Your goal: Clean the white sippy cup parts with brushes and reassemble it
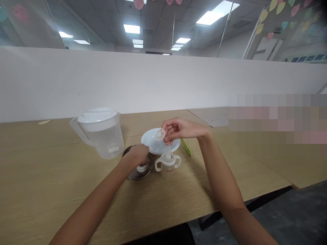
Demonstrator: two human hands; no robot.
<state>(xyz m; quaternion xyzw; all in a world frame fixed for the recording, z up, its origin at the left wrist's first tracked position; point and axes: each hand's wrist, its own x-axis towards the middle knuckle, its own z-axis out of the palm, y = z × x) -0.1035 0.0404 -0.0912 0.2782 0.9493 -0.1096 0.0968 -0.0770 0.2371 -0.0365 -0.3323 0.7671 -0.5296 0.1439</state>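
Observation:
My right hand [173, 131] pinches a small clear round cap [160, 134] above a white oval bowl [149, 137]. Over a round metal dish [139, 175], my left hand [140, 153] is curled down with its fingertips largely hidden. A small white ring-like piece [142, 168] lies in the dish just below that hand; whether the fingers grip anything is not visible. Between the arms, in front of the bowl, stands a two-handled cup [168, 166] with a white top and red print.
A clear plastic pitcher [106, 136] with a white lid stands left of the dish. A green-handled utensil [187, 148] lies right of the bowl. A flat tan piece [45, 122] is at the far left. A white wall [153, 85] runs behind the table [63, 190].

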